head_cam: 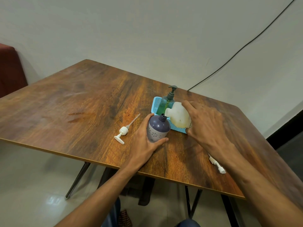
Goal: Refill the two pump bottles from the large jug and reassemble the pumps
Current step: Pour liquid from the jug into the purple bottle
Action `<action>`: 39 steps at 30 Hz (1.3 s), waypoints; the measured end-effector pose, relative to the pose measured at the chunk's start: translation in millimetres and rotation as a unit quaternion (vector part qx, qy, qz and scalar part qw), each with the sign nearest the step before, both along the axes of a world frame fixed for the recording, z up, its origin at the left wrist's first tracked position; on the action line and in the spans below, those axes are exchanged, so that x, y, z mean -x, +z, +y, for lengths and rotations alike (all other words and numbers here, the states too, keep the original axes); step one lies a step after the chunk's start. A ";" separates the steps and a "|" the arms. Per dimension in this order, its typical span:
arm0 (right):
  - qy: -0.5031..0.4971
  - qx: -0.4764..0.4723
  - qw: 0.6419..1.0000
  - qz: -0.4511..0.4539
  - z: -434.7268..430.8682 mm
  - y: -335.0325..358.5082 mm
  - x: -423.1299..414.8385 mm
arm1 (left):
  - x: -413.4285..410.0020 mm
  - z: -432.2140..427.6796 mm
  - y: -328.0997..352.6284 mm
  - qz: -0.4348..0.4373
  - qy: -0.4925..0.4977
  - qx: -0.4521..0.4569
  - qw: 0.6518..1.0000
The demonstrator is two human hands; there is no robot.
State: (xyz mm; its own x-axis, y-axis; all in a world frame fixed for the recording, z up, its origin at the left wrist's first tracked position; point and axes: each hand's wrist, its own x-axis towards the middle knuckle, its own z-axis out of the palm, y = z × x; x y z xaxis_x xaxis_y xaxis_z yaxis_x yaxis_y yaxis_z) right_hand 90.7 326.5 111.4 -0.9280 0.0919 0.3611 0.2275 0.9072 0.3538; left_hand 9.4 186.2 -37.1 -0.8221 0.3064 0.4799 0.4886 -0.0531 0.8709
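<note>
One wide-angle camera is riding on the person's head, facing forward and down, close over the worktop (82, 95). Both forearms are entering from the bottom edge, and the fingers (191, 106) are sitting just right of centre. Beyond the fingers the wall (147, 30) is filling the upper half; nearer than the fingers, the floor (32, 169) is showing. The view is tilting, so the worktop's near edge is running down to the right.

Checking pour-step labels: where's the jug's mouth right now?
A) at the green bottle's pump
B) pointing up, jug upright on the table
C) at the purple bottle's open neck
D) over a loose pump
C: the jug, tipped by the right hand, has its mouth at the open neck of the purple bottle, which the left hand holds.
</note>
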 end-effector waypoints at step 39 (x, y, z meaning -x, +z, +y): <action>-0.008 -0.002 1.000 -0.008 -4.2 1.2 0.4 | -1.7 -0.3 1.9 -0.003 -0.003 -0.001 1.000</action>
State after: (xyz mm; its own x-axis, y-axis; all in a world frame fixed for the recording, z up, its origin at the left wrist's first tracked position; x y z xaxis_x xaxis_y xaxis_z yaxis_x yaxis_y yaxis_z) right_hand 90.2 322.3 112.6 -0.9321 0.1048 0.3467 0.2359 0.9021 0.3613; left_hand 11.1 185.8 -35.1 -0.8232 0.3099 0.4758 0.4836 -0.0566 0.8735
